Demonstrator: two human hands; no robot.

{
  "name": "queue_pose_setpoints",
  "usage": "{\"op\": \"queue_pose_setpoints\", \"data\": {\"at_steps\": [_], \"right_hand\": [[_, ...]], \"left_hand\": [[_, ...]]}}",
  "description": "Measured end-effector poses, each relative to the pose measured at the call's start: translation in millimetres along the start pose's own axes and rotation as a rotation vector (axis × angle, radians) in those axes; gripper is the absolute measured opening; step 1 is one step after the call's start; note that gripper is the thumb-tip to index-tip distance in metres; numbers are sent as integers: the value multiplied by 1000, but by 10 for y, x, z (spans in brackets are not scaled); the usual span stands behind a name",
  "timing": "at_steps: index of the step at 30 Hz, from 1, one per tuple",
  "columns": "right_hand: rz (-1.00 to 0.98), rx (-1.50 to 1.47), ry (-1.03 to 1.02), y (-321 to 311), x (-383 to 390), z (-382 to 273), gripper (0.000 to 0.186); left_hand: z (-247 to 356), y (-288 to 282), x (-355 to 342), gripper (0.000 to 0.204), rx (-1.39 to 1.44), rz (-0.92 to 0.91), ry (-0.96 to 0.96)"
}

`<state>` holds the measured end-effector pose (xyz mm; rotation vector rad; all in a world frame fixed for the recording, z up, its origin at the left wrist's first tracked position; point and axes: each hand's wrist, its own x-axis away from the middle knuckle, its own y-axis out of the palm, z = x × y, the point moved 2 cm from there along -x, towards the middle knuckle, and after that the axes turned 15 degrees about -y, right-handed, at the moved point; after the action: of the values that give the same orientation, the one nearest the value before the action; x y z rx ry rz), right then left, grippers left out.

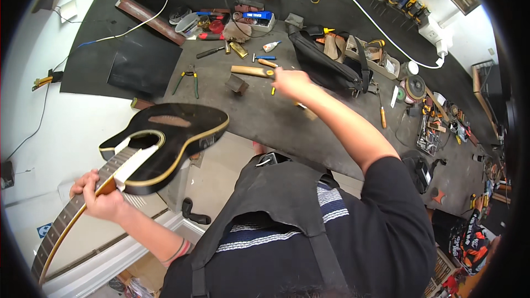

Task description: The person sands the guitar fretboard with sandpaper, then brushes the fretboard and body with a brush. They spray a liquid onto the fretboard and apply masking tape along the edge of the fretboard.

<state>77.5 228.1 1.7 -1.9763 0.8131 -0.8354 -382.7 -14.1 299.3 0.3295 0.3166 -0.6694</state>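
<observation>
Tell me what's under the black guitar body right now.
The guitar, held by the left hand at the neck, hangs over the bench edge and pale floor. A small wood block peeks out behind; anything directly beneath is hidden.

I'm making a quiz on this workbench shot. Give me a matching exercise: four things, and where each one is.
Things:
1. guitar
2. pliers
3. black bag
4. wooden-handled tool

Places:
A. by the right hand
B. neck held in the left hand
C. on the bench, beyond the guitar body
D. on the bench, right of the right hand

Pairs: 1-B, 2-C, 3-D, 4-A
</observation>
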Motion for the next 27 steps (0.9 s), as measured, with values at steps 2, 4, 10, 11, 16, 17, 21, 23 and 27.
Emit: {"op": "queue_pose_setpoints", "data": {"at_steps": [2,4,10,11,16,17,21,23,27], "right_hand": [[-55,35,107,131,-524,79,44],[45,45,104,33,-850,54,40],[601,-168,-128,-197,-758,-133,54],[628,-209,-167,-140,-627,-123,55],[849,-12,209,547,964,608,15],[1063,108,287,749,1440,977,21],[853,324,1008,1214,2738,1929,36],[728,298,1075,1256,2945,2079,41],[520,171,1154,1484,3093,2264,43]], "left_hand": [[233,7,-45,32,37,-143,-33],[386,-8,-36,30,40,-222,-78],[607,21,-76,27,57,-327,-165],[620,59,-85,26,54,-335,-181],[535,125,-172,26,11,-304,-167],[491,194,-239,26,27,-325,-178],[410,302,-554,27,51,-402,-183],[297,524,-616,28,59,-396,-208],[-40,911,-686,27,-11,-368,-119]]}}
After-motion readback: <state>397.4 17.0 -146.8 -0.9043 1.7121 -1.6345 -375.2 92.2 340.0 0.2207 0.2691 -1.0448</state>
